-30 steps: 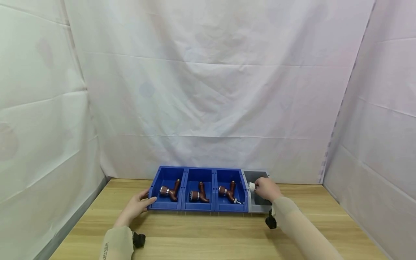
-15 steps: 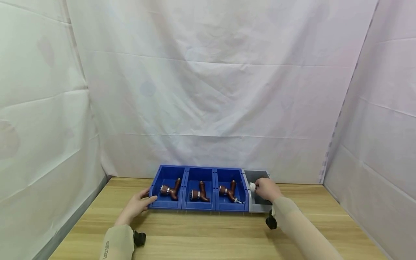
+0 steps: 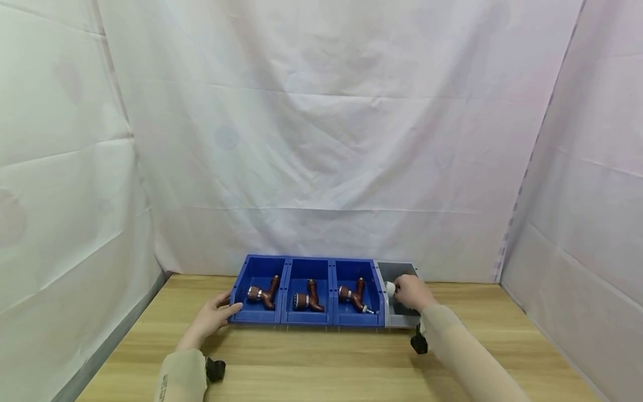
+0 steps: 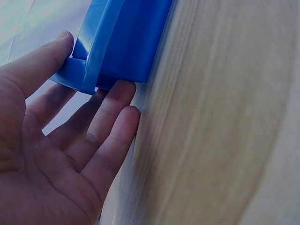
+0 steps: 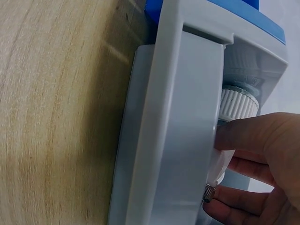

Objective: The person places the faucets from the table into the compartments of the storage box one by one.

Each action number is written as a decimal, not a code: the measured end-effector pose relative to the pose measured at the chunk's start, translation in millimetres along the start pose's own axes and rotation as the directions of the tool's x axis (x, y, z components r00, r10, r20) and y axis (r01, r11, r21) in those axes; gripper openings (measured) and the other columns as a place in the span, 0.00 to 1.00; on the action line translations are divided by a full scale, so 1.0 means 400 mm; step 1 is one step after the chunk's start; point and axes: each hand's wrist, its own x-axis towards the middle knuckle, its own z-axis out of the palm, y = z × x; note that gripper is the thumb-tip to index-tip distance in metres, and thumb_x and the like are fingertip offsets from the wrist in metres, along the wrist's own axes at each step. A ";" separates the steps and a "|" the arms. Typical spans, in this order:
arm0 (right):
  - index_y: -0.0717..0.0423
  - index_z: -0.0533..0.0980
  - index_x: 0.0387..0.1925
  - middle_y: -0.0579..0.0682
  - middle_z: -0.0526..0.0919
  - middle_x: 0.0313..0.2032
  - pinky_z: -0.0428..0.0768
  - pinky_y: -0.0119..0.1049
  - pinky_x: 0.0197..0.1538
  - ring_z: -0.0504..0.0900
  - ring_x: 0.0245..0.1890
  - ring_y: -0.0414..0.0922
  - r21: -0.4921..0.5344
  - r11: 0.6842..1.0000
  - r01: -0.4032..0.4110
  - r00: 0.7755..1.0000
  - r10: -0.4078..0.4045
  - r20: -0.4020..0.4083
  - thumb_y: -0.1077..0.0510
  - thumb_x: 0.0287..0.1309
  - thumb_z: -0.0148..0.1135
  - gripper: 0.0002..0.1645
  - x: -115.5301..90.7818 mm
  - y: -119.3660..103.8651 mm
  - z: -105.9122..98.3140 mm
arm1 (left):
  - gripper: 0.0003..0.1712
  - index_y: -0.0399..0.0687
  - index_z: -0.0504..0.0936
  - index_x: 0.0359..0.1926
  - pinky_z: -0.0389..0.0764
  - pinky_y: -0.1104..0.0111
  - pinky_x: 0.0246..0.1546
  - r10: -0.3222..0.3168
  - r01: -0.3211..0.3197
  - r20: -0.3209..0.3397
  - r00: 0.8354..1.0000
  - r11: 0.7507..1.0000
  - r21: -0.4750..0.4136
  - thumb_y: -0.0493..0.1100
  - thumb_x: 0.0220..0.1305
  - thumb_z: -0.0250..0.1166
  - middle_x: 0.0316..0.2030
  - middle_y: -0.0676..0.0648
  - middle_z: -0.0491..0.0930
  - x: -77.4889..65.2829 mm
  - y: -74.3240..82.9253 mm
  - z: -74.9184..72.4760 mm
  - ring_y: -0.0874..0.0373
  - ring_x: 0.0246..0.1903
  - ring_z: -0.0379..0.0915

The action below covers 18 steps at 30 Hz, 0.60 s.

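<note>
A person's right hand (image 3: 413, 293) holds a white nozzle (image 3: 389, 288) over the grey bin (image 3: 397, 321) at the right end of a row of four bins set near the far edge of the wooden bench (image 3: 321, 363). The right wrist view shows the fingers (image 5: 243, 133) curled round the white nozzle (image 5: 234, 117), its ribbed collar just above the bin's grey wall (image 5: 187, 117) and a small metal tip beside the lowest finger.

The left hand (image 3: 211, 319) rests at the left end of the row, against the outer blue bin (image 3: 256, 317). In the left wrist view its fingers (image 4: 108, 122) lie straight and relaxed under the corner of that bin (image 4: 122, 42), with the thumb laid along the rim; the hand holds nothing.

Each of the three blue bins contains one brown nozzle with a silver collar: one in the left bin (image 3: 262, 294), one in the middle bin (image 3: 305, 300) and one in the third bin (image 3: 354, 296), which touches the grey bin. White cloth (image 3: 321, 139) hangs behind and to both sides of the bench.
</note>
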 end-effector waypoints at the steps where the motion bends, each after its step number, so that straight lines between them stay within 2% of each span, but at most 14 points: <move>1: 0.53 0.74 0.17 0.46 0.71 0.15 0.65 0.35 0.21 0.65 0.16 0.41 0.004 1.000 -0.004 1.000 0.004 0.003 0.69 0.55 0.59 0.14 0.002 0.001 0.001 | 0.40 0.31 0.57 0.71 0.81 0.56 0.46 0.001 -0.001 -0.002 1.000 1.000 0.002 0.48 0.68 0.62 0.63 0.24 0.63 0.000 -0.001 0.000 0.35 0.59 0.67; 15: 0.52 0.75 0.18 0.44 0.72 0.16 0.65 0.38 0.25 0.67 0.17 0.42 -0.062 0.998 0.000 1.000 0.001 0.011 0.68 0.52 0.59 0.12 0.003 0.003 0.014 | 0.41 0.33 0.57 0.72 0.80 0.56 0.46 -0.022 0.022 -0.008 1.000 1.000 -0.012 0.48 0.67 0.63 0.64 0.26 0.63 -0.006 0.001 0.001 0.37 0.59 0.67; 18: 0.52 0.75 0.18 0.45 0.72 0.16 0.65 0.38 0.25 0.67 0.17 0.43 -0.072 0.997 -0.001 1.000 0.002 0.002 0.68 0.52 0.59 0.12 0.009 0.004 0.012 | 0.41 0.32 0.57 0.72 0.80 0.56 0.46 -0.011 0.011 -0.003 1.000 1.000 -0.011 0.50 0.68 0.63 0.64 0.25 0.63 -0.001 0.005 -0.001 0.36 0.59 0.67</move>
